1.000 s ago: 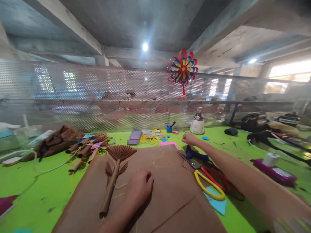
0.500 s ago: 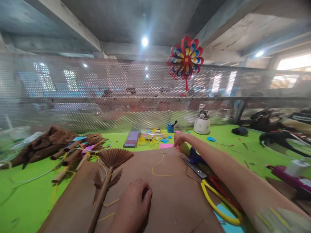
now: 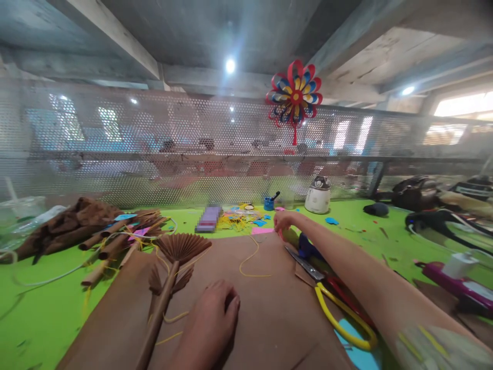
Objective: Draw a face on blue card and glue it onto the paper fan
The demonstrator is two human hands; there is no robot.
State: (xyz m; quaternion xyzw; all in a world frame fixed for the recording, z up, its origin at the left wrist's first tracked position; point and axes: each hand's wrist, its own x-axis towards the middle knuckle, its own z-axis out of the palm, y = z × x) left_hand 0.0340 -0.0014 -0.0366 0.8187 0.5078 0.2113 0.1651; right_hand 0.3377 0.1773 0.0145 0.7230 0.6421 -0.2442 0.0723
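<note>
So the left hand (image 3: 213, 321) is lying flat, palm down, on the big brown sheet of paper (image 3: 265, 308) that covers the near middle of the bright green bench (image 3: 50, 308). Its fingers (image 3: 231, 303) are loosely curled and have hold of nothing.

The right hand (image 3: 283, 221) is stretched out to the far edge of that sheet, right by a small pink paper scrap (image 3: 262, 230). Its fingers look bunched together, but it's too small and blurry to tell if they're actually pinching anything. A thin yellow cord (image 3: 250, 262) loops across the brown paper just near of that hand.

Left of the left hand lies a brown pleated paper fan on a rolled paper stem (image 3: 169, 272), with more brown paper rolls (image 3: 111, 246) piled farther left. Under the right forearm sit yellow-handled scissors (image 3: 339, 318) and a blue glue gun (image 3: 308, 247). Far back there's a white round appliance (image 3: 318, 195), and a red, blue and yellow paper pinwheel (image 3: 295, 97) hangs on the perforated metal screen (image 3: 154, 149).
</note>
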